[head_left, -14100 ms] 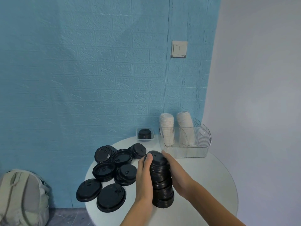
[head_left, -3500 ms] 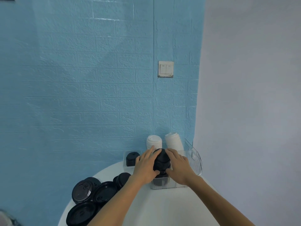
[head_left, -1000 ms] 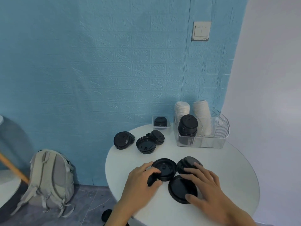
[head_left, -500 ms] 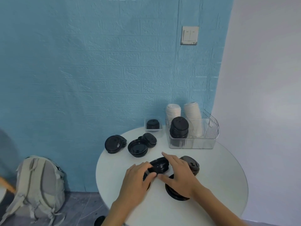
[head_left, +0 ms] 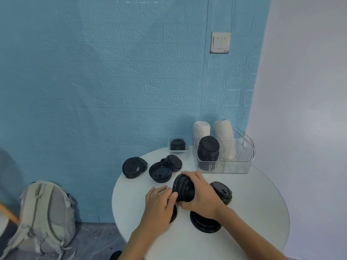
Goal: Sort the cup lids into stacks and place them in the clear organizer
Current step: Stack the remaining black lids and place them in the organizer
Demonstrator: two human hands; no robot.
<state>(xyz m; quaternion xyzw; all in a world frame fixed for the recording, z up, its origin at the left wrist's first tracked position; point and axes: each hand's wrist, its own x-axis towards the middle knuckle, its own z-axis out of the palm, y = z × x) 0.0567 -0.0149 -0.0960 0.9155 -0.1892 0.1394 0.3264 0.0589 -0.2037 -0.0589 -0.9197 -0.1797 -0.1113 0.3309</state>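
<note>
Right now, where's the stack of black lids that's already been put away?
The black lid stack stands in the clear organizer's front left compartment, before the white lids.

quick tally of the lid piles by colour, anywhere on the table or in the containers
black lid piles: 8 (in the clear organizer, in the small tray, three loose at the back, one in the right hand, two near the hands)
white lid stacks: 2
total: 10
</note>
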